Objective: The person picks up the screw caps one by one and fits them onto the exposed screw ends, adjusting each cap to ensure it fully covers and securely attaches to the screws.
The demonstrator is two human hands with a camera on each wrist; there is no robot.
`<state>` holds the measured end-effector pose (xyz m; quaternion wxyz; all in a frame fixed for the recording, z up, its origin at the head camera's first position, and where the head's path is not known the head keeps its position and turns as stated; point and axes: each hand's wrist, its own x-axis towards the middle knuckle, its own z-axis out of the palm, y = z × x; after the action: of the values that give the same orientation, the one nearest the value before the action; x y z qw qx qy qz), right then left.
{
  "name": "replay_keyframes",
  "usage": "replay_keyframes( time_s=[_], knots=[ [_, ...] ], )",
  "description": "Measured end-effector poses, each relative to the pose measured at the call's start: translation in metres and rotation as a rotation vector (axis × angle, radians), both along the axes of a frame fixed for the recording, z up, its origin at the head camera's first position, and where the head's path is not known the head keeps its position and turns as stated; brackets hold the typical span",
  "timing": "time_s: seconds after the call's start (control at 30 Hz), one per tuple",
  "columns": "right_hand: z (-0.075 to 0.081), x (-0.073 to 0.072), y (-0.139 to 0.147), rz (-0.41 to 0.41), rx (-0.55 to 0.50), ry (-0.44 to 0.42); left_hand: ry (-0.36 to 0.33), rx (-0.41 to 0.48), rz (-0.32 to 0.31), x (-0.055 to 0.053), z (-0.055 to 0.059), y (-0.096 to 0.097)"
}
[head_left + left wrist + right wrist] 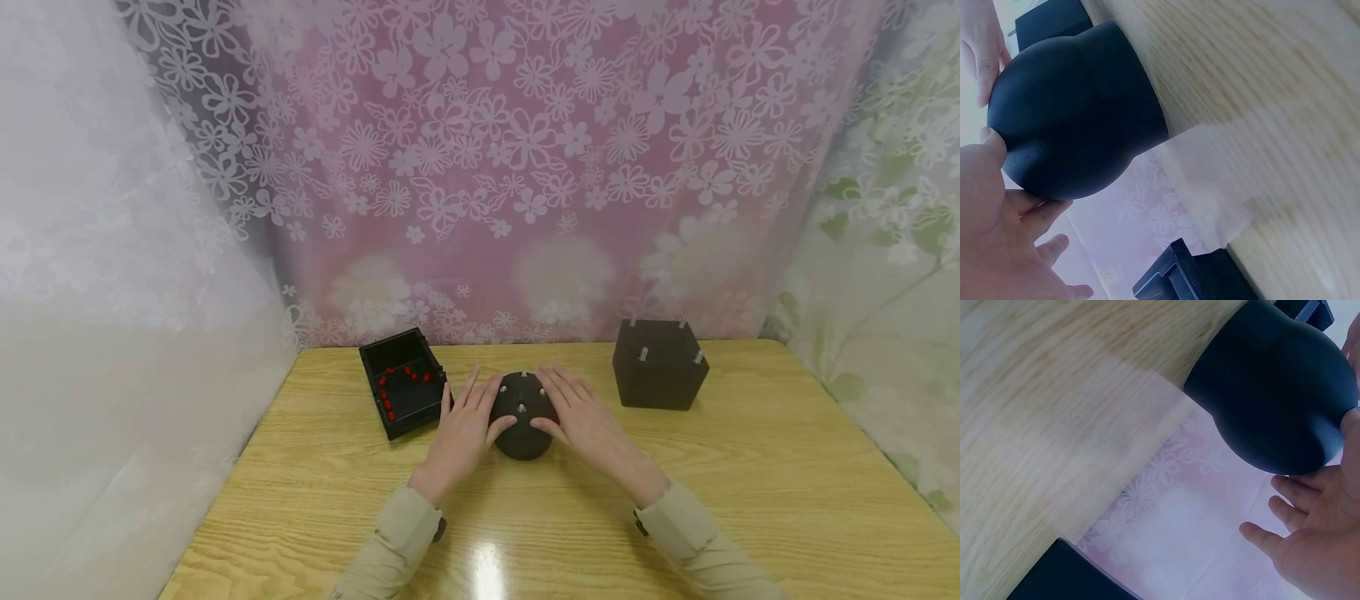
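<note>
Black ball: so I've got this smooth, dark, matte round thing (523, 442) right between my hands, with a narrower cylindrical foot (1121, 81) under it. Looks like it's standing on the table.
Pegs on the ball: a few small pale ones (522, 407) poking out of the top, one about mid-dome.
Left hand: my left hand (461, 429) is spread along the left side, thumb on the ball toward me, first fingers touching it farther off, the last two sticking out in the air.
Right hand: my right hand (592, 421) pretty much mirrors that on the right, fingers spread, thumb and index on the surface, other fingers off it.
Ball vs hands: this is the bit that matters, imo. It sits dead centre, long axis looks upright, and neither hand is nearer since both are touching it.
Tray: lidless black rectangular one (408, 402) to the left, skewed, just beside my left fingers but apart from them, little red pieces (390, 416) scattered inside.
Block: dark boxy thing (660, 375) far right, well apart from my right hand, pale pegs (643, 354) near its top corners.
Table: yellowish wood grain (787, 467), pink floral curtain (525, 208) behind the far edge.
</note>
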<state>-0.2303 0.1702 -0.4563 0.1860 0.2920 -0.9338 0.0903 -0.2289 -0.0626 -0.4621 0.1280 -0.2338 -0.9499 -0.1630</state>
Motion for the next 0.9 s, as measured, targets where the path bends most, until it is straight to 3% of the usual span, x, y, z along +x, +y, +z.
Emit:
replay_keyframes(
  time_s=[0.47,0.9],
  knots=[
    [0.001,0.006,0.000,-0.005,-0.005,-0.039,0.011,0.017,-0.003,0.006,0.000,0.001],
    [0.000,0.013,-0.001,-0.007,-0.005,-0.019,0.012,0.038,-0.015,0.014,-0.001,0.000]
  ],
)
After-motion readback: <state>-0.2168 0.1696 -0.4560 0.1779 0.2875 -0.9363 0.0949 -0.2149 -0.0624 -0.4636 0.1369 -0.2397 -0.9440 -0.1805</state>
